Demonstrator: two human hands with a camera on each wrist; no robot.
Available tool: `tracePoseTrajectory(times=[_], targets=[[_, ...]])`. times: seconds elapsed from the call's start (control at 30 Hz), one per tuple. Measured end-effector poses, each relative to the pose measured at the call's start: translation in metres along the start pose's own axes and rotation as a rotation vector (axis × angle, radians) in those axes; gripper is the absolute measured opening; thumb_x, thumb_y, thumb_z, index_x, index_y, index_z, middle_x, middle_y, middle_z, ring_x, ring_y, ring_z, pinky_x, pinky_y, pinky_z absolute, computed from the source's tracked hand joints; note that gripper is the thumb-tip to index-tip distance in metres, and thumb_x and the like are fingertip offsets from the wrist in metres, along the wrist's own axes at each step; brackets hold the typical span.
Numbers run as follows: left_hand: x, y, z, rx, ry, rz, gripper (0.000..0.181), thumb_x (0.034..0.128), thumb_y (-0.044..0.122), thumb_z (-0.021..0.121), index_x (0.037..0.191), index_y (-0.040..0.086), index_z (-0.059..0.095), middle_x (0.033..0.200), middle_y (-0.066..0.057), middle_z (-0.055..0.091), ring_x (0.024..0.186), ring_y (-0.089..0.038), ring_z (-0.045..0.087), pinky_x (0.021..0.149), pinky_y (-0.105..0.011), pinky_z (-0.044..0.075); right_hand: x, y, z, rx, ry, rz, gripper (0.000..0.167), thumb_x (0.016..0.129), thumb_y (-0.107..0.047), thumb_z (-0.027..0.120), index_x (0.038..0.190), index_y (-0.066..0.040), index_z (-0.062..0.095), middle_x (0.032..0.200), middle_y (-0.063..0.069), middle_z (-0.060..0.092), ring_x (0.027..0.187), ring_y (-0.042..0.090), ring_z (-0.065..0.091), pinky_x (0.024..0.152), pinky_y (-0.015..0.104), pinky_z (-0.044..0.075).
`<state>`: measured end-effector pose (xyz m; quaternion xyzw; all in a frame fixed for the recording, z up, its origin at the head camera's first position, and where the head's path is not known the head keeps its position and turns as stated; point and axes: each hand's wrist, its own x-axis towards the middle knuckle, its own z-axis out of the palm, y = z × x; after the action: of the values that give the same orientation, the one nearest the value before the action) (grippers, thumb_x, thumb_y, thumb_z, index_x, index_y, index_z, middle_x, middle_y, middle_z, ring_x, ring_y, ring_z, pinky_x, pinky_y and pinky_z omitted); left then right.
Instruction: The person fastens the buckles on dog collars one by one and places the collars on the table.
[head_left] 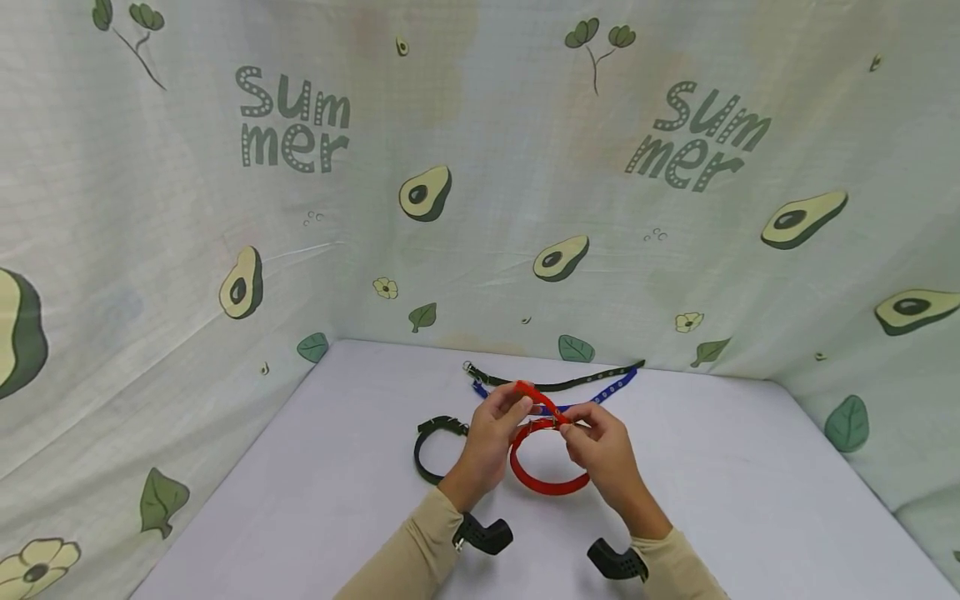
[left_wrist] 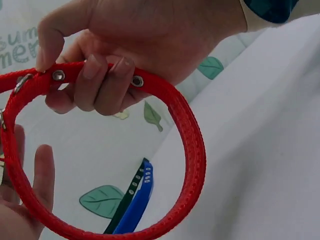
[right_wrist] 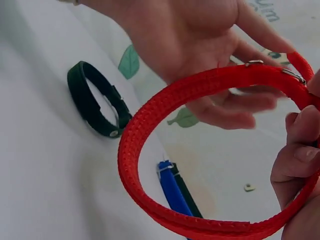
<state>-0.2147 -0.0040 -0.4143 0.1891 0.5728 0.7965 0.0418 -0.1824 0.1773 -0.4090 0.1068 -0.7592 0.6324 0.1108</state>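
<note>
A red collar (head_left: 551, 487) is held up in a loop between both hands, with metal rings at its buckle and metal-rimmed holes along its strap. My left hand (head_left: 487, 446) holds the strap's free end between thumb and finger; its other fingers are fairly straight in the right wrist view. My right hand (head_left: 603, 450) grips the collar beside the buckle, and several of its curled fingers (left_wrist: 90, 82) show in the left wrist view. Left of the left hand, a dark green collar (right_wrist: 82, 97) lies closed in a loop, partly hidden by that hand in the head view.
Behind the hands, a dark strap collar (head_left: 573, 385) and a blue one (head_left: 615, 386) lie stretched out on the white table (head_left: 720, 467). A printed cloth (head_left: 480, 125) with avocados and leaves hangs behind and at the sides of the table.
</note>
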Motion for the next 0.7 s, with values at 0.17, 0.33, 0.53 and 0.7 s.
tracePoseTrajectory(times=[0.17,0.33,0.53,0.7], targets=[[-0.003,0.0,0.004,0.3,-0.063,-0.023,0.04,0.0956,0.031,0.07,0.131,0.013,0.063,0.12,-0.001,0.066,0.109,-0.02,0.063,0.089,-0.033,0.055,-0.001,-0.003,0.002,0.067,0.039,0.012,0.012,0.098,-0.005,0.06,0.109,0.0,0.062,0.093,0.026,0.055,0.058,0.016,0.052,0.055,0.026,0.05],[-0.007,-0.001,0.011,0.472,-0.041,0.012,0.034,0.0956,0.03,0.07,0.126,0.014,0.068,0.107,0.003,0.069,0.091,-0.013,0.064,0.078,-0.027,0.056,-0.001,-0.005,0.006,0.105,0.067,0.004,0.015,0.099,-0.004,0.058,0.113,0.001,0.061,0.1,0.023,0.057,0.063,0.019,0.056,0.058,0.026,0.052],[-0.008,-0.002,0.014,0.421,0.0,0.07,0.029,0.096,0.024,0.07,0.12,0.008,0.069,0.103,-0.001,0.07,0.084,-0.013,0.064,0.075,-0.026,0.056,-0.003,-0.006,0.007,0.096,0.122,-0.047,0.025,0.099,-0.002,0.059,0.124,-0.003,0.06,0.113,0.015,0.061,0.072,0.021,0.063,0.062,0.026,0.055],[-0.01,0.0,0.015,0.432,0.009,0.062,0.029,0.0953,0.025,0.071,0.119,0.008,0.07,0.1,0.0,0.07,0.081,-0.017,0.062,0.071,-0.025,0.055,-0.003,-0.008,0.005,0.025,0.144,-0.108,0.032,0.097,0.001,0.062,0.128,-0.004,0.061,0.116,0.012,0.063,0.09,0.023,0.065,0.074,0.027,0.057]])
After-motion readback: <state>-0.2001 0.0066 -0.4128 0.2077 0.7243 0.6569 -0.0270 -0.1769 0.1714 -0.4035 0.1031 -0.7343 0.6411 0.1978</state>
